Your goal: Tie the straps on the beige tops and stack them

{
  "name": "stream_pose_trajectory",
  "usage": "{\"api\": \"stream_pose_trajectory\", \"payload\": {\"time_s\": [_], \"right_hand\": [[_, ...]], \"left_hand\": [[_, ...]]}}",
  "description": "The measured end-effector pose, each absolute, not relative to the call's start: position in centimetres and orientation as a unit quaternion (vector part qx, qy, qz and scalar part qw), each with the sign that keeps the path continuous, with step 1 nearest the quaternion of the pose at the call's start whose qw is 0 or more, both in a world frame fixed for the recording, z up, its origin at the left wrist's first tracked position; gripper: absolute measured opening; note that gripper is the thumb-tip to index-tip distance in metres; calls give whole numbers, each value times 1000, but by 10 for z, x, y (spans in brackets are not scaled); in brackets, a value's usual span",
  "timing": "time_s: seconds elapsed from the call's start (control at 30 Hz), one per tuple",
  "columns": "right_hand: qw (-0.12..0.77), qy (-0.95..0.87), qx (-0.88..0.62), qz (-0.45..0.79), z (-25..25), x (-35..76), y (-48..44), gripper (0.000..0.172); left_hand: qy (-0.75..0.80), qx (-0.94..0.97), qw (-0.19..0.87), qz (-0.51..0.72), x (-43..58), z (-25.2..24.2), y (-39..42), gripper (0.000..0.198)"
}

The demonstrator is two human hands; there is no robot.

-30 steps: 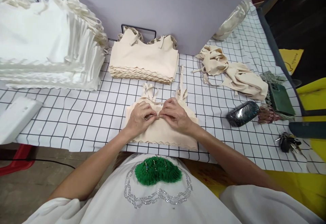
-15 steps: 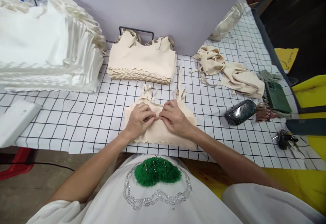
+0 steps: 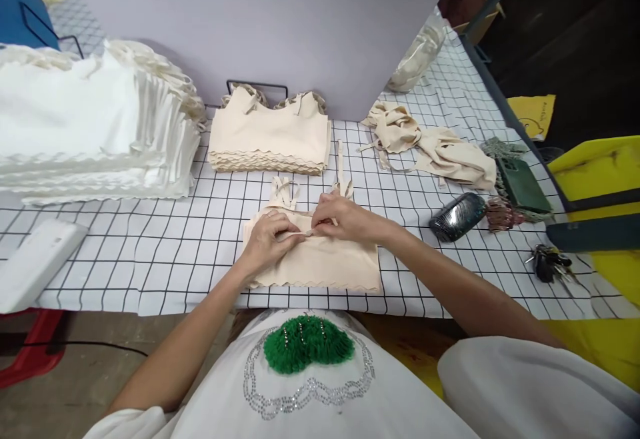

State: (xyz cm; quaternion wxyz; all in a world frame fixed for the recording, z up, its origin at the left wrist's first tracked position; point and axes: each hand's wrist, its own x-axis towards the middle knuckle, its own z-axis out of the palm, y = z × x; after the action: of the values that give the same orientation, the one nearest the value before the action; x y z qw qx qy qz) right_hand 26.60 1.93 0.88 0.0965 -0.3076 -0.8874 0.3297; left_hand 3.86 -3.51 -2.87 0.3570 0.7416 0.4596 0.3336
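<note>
A beige strapped camisole top (image 3: 320, 262) lies flat on the table in front of me, its straps pointing away from my body. My left hand (image 3: 270, 238) pinches the upper edge of the top near its middle, thumb against fingers. Close beside it, my right hand (image 3: 343, 218) is closed on the same edge, its fingers curled down. The fingertips of both hands almost meet, and the bit of fabric between them is mostly hidden. Beyond the hands sits a neat stack of similar beige tops (image 3: 270, 136).
At left rises a tall pile of white garments (image 3: 90, 119), with a white box-shaped device (image 3: 43, 262) nearer me. On the right are crumpled beige garments (image 3: 435, 146), a dark glossy case (image 3: 457, 217), a green phone (image 3: 524, 186) and keys (image 3: 550, 262). A grey panel (image 3: 260, 19) stands behind.
My right hand has turned and its fingers have shifted slightly along the top's edge. My left hand keeps its pinch. The whole view has shifted a little with my head.
</note>
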Motion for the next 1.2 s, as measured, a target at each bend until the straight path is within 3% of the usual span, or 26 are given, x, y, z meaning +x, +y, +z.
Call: {"api": "stream_pose_trajectory", "payload": {"time_s": [0.1,0.3,0.4,0.47,0.53,0.63,0.73,0.83,1.07,1.2], "right_hand": [[106,-876,-303,361,27,267,45,7],[90,-891,-273,352,44,241,77,9],[118,-893,-319,295,35,235,76,18],[172,-885,-367,228,26,243,66,28],[225,-868,-400,188,16,259,43,27],[271,-843,-432,170,-1,289,-10,28],[168,-878,-431,125,-22,316,-69,53],[83,-884,-448,108,-34,334,-101,67],[109,-888,-439,87,-14,326,-83,61],[85,-914,-387,82,-22,306,-92,69]], "left_hand": [[484,711,403,312,38,-19,-35,12],[530,683,426,267,39,-12,-39,24],[560,723,308,262,33,-12,-42,15],[583,739,173,290,26,-12,-50,21],[575,754,80,307,17,-13,-63,25],[480,831,90,268,0,-19,-90,27],[436,867,114,213,-23,-26,-110,39],[469,842,102,246,-42,-26,-111,33],[458,822,112,319,20,-15,-51,16],[547,793,78,257,61,-20,-10,17]]}}
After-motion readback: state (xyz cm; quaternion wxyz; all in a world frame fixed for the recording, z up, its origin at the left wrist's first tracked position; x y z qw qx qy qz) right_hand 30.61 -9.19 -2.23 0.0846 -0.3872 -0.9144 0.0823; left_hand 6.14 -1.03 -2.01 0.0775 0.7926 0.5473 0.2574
